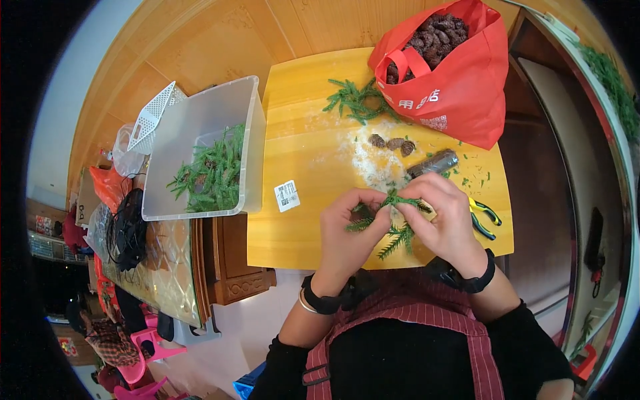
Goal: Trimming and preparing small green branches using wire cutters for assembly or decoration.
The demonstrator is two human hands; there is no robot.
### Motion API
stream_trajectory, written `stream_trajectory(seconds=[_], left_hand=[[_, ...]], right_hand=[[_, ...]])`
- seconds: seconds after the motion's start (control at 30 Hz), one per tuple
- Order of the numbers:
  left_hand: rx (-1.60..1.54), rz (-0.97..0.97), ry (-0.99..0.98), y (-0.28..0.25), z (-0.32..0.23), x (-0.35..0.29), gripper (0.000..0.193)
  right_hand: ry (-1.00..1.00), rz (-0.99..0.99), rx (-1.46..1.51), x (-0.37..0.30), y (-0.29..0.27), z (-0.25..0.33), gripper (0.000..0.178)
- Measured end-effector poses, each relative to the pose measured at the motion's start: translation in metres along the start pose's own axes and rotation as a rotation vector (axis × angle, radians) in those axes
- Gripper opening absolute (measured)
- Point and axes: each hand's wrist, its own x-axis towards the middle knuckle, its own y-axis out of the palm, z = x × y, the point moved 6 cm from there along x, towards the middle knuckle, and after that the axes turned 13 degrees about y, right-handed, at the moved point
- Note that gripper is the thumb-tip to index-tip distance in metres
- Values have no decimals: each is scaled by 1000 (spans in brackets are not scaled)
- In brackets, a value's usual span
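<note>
Left hand (348, 227) and right hand (445, 219) are pinching one green sprig (393, 223) over the yellow table (300, 233), fingers closed; possibly wire, unclear. Pliers (485, 219) lying just right.

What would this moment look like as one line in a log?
left hand: holds green sprig | right hand: holds same sprig | pine cones behind | pliers right

Red bag (460, 93) (holding pine cones (433, 37)), clear bin (200, 133), pliers (483, 217)

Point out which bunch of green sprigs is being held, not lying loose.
The sprig bunch between both hands, over the table's near edge. The other sprigs lie in the clear bin and beside the red bag.
</note>
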Motion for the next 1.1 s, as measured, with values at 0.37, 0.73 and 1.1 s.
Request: stream_trajectory(seconds=[0.37, 0.73, 1.1], left_hand=[[-303, 15, -186, 5, 5, -1, 13], [-486, -27, -133, 7, 4, -2, 17], [39, 19, 141, -1, -13, 0, 13]], right_hand=[[207, 205, 336, 2, 4, -11, 9], [319, 283, 588, 0, -2, -11, 24], [30, 155, 325, 1, -6, 4, 21]])
